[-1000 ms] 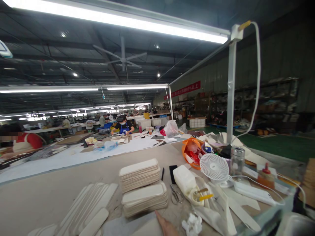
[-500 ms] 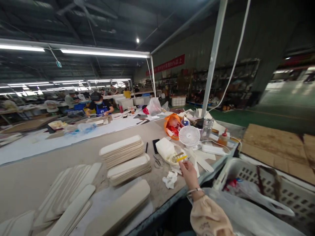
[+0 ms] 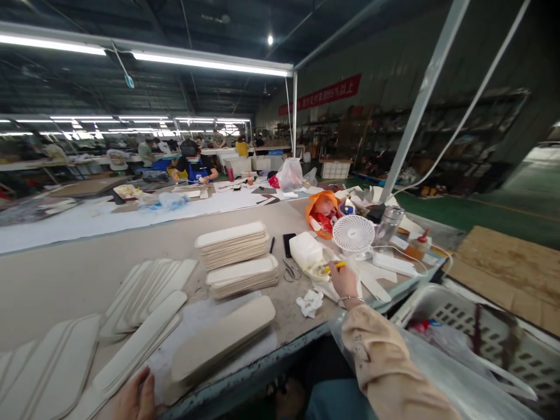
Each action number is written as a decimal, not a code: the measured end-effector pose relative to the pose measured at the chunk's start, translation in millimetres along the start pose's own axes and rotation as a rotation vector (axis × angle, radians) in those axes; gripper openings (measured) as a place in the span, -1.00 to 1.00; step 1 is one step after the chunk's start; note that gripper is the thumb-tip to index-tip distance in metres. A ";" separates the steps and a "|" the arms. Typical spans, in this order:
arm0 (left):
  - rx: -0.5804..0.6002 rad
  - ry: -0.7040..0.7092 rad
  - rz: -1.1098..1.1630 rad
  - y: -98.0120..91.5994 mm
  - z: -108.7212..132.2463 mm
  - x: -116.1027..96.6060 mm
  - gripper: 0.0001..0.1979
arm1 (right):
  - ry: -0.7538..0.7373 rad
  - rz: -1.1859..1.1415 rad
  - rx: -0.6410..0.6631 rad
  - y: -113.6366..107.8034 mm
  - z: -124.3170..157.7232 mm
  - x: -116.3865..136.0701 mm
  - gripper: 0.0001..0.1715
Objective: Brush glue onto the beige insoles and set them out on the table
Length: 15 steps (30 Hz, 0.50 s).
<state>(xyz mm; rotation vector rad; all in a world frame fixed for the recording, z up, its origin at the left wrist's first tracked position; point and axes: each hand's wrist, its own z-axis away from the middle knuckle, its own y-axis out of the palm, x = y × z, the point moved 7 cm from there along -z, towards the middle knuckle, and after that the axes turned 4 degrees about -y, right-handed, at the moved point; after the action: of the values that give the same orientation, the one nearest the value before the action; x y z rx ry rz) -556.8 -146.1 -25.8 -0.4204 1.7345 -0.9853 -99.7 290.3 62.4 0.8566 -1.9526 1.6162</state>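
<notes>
My right hand reaches across the table edge and its fingers are closed on a yellow-handled brush that sticks out of a white container. My left hand rests low at the near edge, fingers flat beside long cream strips. One thick cream strip lies on a plastic sheet between my hands. Two stacks of cream pieces stand further back.
A small white fan, a jar, a glue bottle, scissors, a phone and crumpled tissue crowd the table's right end. A white basket sits below at right. Other people work at far tables.
The view has dropped and swung left. My right hand has closed on the yellow-handled brush. My left hand has come into view at the near edge.
</notes>
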 end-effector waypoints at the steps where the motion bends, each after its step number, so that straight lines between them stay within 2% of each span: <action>1: -0.012 0.008 -0.007 -0.3 1.6 -3.3 -0.50 | -0.003 0.004 -0.008 -4.9 -1.9 0.1 -0.55; 5: -0.025 0.044 -0.054 1.8 3.9 -12.1 -0.52 | -0.017 0.008 -0.010 -18.3 -6.1 -2.3 -0.53; 11: 0.044 0.047 -0.145 8.3 -2.7 -9.4 -0.48 | -0.067 0.001 0.069 -18.6 -3.4 -8.5 -0.50; 15: 0.006 0.062 -0.166 7.4 -4.0 -7.9 -0.50 | -0.104 0.009 0.057 -28.2 -2.8 -8.6 -0.51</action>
<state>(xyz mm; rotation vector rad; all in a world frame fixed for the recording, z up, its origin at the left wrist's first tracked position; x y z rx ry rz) -556.1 -134.6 -26.3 -0.5416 1.7731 -1.1322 -73.7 291.2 76.5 0.9731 -1.9913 1.6707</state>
